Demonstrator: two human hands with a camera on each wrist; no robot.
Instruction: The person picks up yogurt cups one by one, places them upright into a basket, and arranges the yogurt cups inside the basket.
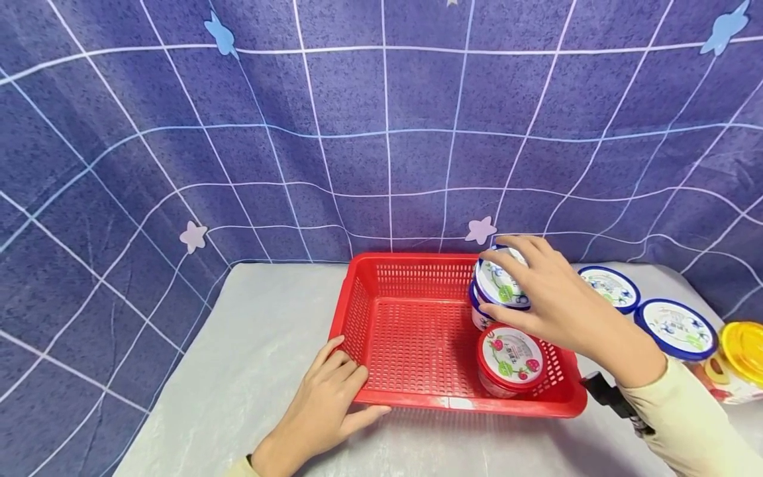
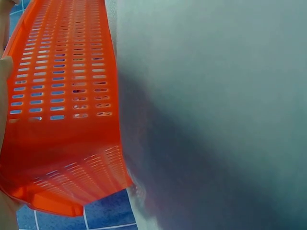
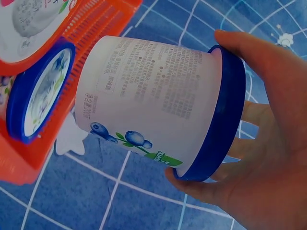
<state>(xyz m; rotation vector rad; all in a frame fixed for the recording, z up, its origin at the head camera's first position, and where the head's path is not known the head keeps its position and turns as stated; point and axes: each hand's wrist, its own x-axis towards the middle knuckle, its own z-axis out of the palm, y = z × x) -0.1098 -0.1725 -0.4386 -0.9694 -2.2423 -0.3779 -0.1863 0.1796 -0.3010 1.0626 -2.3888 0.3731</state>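
Note:
My right hand [image 1: 551,301] grips a blue-lidded yogurt tub [image 3: 148,100] by its lid, over the right back of a red plastic basket [image 1: 417,344]. Blueberries are printed on the tub's white side. Beneath it, inside the basket, stands another blue-lidded tub [image 3: 45,93], mostly covered in the head view. A red-lidded tub with strawberries on top [image 1: 511,358] is in the basket's front right part. At the front left corner my left hand [image 1: 324,394] holds the basket rim, fingers over the edge and thumb along the front.
Two more blue-lidded tubs [image 1: 676,328] stand on the white table [image 1: 256,331] right of the basket. Beside them is a yellow-lidded container [image 1: 742,358] with fruit pictures. A blue gridded curtain [image 1: 357,159] hangs behind the table.

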